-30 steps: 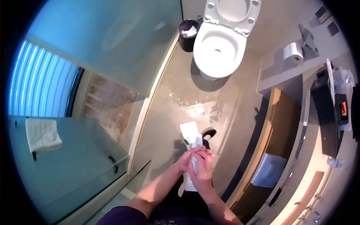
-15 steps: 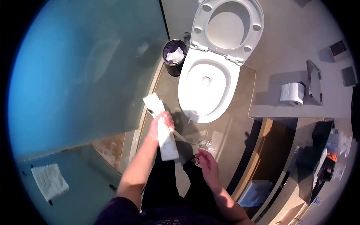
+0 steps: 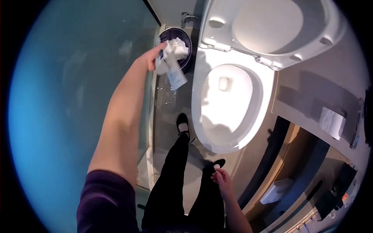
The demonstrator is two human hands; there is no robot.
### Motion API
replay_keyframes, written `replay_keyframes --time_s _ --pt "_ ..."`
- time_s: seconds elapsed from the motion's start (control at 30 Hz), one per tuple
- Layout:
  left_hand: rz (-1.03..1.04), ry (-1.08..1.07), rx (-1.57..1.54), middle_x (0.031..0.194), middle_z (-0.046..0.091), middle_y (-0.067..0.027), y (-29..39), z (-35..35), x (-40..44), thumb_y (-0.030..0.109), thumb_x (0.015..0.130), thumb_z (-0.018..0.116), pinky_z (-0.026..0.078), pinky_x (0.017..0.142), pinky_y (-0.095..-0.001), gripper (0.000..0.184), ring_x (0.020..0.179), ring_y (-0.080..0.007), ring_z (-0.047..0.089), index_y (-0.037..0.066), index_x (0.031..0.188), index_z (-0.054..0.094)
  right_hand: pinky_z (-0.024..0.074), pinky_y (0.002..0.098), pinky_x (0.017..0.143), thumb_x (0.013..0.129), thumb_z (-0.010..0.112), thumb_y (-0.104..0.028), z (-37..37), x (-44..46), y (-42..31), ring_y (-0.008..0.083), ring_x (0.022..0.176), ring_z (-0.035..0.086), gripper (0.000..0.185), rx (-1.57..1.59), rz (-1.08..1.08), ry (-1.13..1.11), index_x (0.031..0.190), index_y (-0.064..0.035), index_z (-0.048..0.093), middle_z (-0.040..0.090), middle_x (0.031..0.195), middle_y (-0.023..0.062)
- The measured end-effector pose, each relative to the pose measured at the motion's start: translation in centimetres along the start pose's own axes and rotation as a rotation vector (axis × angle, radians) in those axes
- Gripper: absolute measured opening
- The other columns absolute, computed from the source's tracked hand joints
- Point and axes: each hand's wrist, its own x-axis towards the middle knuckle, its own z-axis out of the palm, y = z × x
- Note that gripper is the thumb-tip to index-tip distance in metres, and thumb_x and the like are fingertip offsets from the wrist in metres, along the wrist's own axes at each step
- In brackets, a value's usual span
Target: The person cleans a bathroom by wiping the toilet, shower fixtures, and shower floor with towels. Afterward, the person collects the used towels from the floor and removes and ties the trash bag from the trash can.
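At the upper left, my left hand is closed on a white package with pale blue print, held over the near-left rim of a dark bin. Crumpled white paper lies in the bin, partly hidden by the package. My right hand hangs low in front of my right leg, its fingers curled together; whether something small is between them is too small to tell.
The white toilet stands right of the bin with its lid and seat raised. A frosted glass panel runs along the left. Toilet paper and a wooden shelf are on the right.
My left hand has reached forward and up with the white package, from above the floor to the bin. My right hand has moved slightly right and down. Bin and toilet appear closer.
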Motion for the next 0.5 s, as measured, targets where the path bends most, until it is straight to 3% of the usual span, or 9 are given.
replay_keyframes --time_s 0.07,0.1,0.17,0.27,0.3,0.37,0.4,0.47,0.5 --pt "0.11 0.413 0.318 0.121 0.045 -0.0186 -0.4 -1.6 4.2 0.054 0.065 0.063 0.038 0.087 -0.0409 0.077 0.112 -0.0256 0.044 -0.002 0.115 0.046 0.0447 0.0227 0.071 0.088 0.045 -0.018 1.5 1.2 0.2 0.0126 0.081 0.056 0.025 -0.023 0.024 -0.005 0.11 -0.0055 0.049 0.056 0.09 0.0046" --pt "0.169 0.632 0.467 0.12 0.045 -0.02 -0.5 -1.0 3.3 0.05 0.065 0.063 0.035 0.092 -0.0376 0.076 0.113 -0.0298 0.042 -0.003 0.117 0.044 0.0448 0.0229 0.071 0.088 0.045 -0.018 2.0 1.2 0.6 0.0127 0.081 0.056 0.025 -0.035 0.051 -0.004 0.11 -0.0056 0.049 0.056 0.09 0.0046" --pt "0.492 0.904 0.612 0.117 0.047 -0.0214 -3.9 -2.1 5.8 0.045 0.065 0.063 0.036 0.091 -0.0366 0.073 0.11 -0.033 0.044 -0.002 0.117 0.044 0.045 0.0227 0.07 0.088 0.045 -0.018 2.6 2.1 1.6 0.0124 0.079 0.057 0.026 -0.007 0.081 -0.057 0.11 -0.0051 0.049 0.056 0.09 0.0057" --pt "0.892 0.808 0.791 0.103 0.054 -0.0203 -12.7 -2.0 2.6 0.029 0.075 0.058 0.041 0.082 -0.0367 0.043 0.097 -0.0314 0.052 0.001 0.106 0.051 0.0452 0.0213 0.063 0.088 0.047 -0.018 1.7 5.5 4.8 0.0122 0.073 0.057 0.024 -0.051 0.203 -0.098 0.107 -0.0053 0.051 0.057 0.085 0.0051" --pt "0.919 0.738 0.719 0.092 0.058 -0.0192 -17.2 -2.3 1.8 0.023 0.078 0.055 0.043 0.075 -0.0348 0.027 0.087 -0.0281 0.057 0.001 0.095 0.055 0.0457 0.0216 0.06 0.087 0.047 -0.019 1.3 7.1 5.9 0.0123 0.071 0.058 0.022 -0.065 0.259 -0.094 0.105 -0.0057 0.051 0.057 0.083 0.0051" --pt "0.437 0.358 0.585 0.082 0.059 -0.0149 -25.1 -1.9 -5.2 0.019 0.08 0.052 0.044 0.07 -0.0322 0.019 0.078 -0.0249 0.058 0.002 0.089 0.055 0.0464 0.0221 0.055 0.087 0.049 -0.02 0.4 10.7 9.2 0.0127 0.066 0.058 0.02 -0.039 0.329 -0.072 0.102 -0.0064 0.052 0.057 0.08 0.0049" --pt "0.524 0.308 0.801 0.08 0.059 -0.0136 -28.7 -0.8 -9.5 0.018 0.079 0.052 0.044 0.071 -0.0332 0.02 0.077 -0.0258 0.058 0.003 0.091 0.055 0.0465 0.0223 0.052 0.086 0.049 -0.021 -0.3 12.8 11.4 0.0129 0.064 0.058 0.02 0.006 0.345 -0.043 0.1 -0.0067 0.052 0.057 0.079 0.0048" --pt "0.1 0.106 0.834 0.094 0.057 -0.0167 -34.5 0.5 -16.5 0.02 0.076 0.056 0.042 0.08 -0.036 0.031 0.091 -0.03 0.054 0.002 0.1 0.052 0.0476 0.0246 0.05 0.085 0.051 -0.022 -1.5 18.1 16.2 0.0138 0.062 0.058 0.02 0.032 0.396 0.017 0.098 -0.0073 0.051 0.056 0.078 0.0045" --pt "0.051 0.123 0.772 0.103 0.052 -0.0199 -38.5 0.8 -19.5 0.022 0.074 0.058 0.039 0.086 -0.0376 0.037 0.099 -0.0326 0.049 0.0 0.103 0.051 0.0487 0.0267 0.051 0.084 0.053 -0.023 -1.9 21.0 19.0 0.0145 0.062 0.058 0.022 0.02 0.434 0.051 0.099 -0.0076 0.05 0.056 0.079 0.0044"
